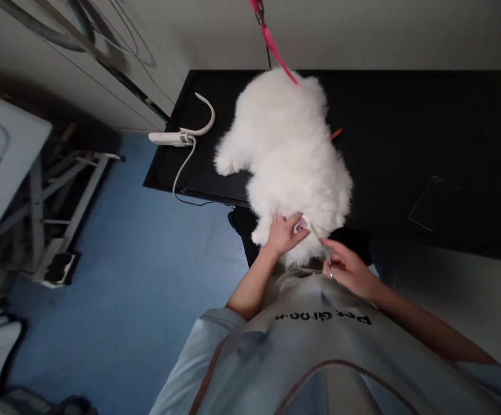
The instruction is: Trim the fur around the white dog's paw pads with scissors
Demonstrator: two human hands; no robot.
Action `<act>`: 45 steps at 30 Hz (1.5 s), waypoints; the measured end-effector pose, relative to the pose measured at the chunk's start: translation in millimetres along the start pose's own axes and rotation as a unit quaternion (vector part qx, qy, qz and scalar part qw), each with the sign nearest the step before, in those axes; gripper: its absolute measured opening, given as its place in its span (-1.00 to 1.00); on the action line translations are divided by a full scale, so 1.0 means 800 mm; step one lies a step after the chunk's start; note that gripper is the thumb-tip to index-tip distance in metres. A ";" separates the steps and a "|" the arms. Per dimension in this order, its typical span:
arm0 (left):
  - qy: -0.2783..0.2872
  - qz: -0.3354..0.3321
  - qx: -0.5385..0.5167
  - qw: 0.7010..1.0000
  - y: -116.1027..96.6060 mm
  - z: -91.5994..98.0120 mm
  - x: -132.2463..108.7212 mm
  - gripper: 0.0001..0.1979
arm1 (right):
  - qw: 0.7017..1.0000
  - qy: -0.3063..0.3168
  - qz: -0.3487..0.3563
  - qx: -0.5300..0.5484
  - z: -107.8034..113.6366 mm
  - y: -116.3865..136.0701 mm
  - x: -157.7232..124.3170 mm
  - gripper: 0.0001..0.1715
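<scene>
A fluffy white dog point(291, 155) is on the black table, its near end at the table's front edge, close against my apron. My left hand point(283, 233) holds the dog's ear point(300, 225), thumb and forefinger on either side of the bare pink inner part. In my right hand point(348, 268) is a slim metal tool with finger rings point(330, 268), scissors or forceps; I cannot tell which. Its thin end points up and left toward the ear, and its tip blurs into the white fur. The dog's face is not distinguishable.
A pink strap point(274, 46) hangs from above down to the dog's back. On the black table point(427, 132) lie a white curved device with a cord point(170, 138) and a small orange object point(336, 133). A metal-framed stand point(78, 207) is on the blue floor at left.
</scene>
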State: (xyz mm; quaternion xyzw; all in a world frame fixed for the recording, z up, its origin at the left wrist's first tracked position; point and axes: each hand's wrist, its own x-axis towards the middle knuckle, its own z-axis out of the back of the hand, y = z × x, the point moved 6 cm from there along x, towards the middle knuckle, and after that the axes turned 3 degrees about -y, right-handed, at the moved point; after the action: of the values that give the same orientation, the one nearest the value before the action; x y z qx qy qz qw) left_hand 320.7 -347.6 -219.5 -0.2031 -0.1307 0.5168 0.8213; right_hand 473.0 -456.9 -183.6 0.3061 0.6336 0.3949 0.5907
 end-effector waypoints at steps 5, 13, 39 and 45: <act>-0.010 0.038 0.027 0.999 -0.007 -0.003 0.003 -0.44 | 0.996 0.022 -0.076 -0.036 -0.020 -0.006 -0.006 -0.33; -0.049 0.001 0.032 0.998 -0.021 -0.003 0.000 -0.55 | 0.991 0.037 -0.131 -0.014 -0.015 -0.005 0.018 -0.53; 0.048 -0.165 0.030 0.985 0.018 0.152 0.097 -0.10 | 0.993 -0.049 0.100 0.050 -0.028 0.050 0.068 -0.75; 0.022 -0.163 -0.005 0.986 0.002 0.154 0.108 -0.01 | 0.962 -0.161 0.220 -0.027 -0.024 0.109 0.153 -0.51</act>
State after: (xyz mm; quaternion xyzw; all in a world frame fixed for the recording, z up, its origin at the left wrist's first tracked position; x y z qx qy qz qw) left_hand 304.7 -244.6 -110.7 -0.1947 -0.1464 0.3708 0.8962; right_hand 433.3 -310.9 -170.6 0.4810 0.4363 0.4776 0.5918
